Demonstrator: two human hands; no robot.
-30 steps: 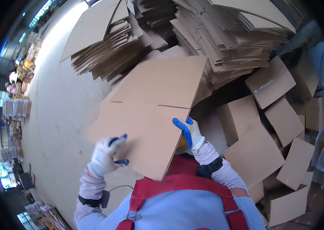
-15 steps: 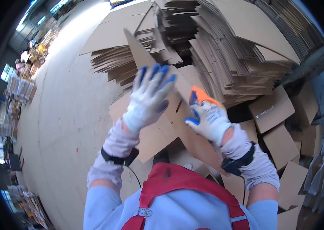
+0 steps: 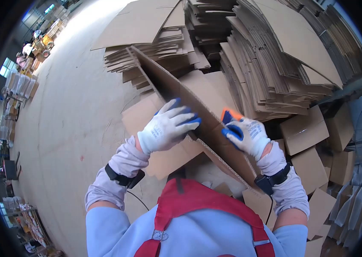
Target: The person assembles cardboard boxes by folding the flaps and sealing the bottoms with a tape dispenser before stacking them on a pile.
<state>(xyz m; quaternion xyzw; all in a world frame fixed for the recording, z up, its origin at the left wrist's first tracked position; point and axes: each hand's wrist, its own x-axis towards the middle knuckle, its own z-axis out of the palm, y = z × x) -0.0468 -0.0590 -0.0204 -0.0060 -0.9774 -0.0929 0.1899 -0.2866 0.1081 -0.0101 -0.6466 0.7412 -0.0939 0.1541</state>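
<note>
We hold the flattened cardboard box (image 3: 198,107) edge-on between both hands, in front of the chest and above the floor (image 3: 74,107). The left hand (image 3: 166,126) lies on its near face, fingers extended and pressed flat against the board, fingertips (image 3: 191,120) curling over the upper edge. The right hand (image 3: 245,133) is on the far face, fingers closed around the board with the thumb (image 3: 231,132) on our side of it. The board runs diagonally from the upper left, near the stacks of flat cardboard (image 3: 271,55), down to the lower right by the right wrist. It is plain brown corrugated sheet, with its fluted edge visible along the lower side
</note>
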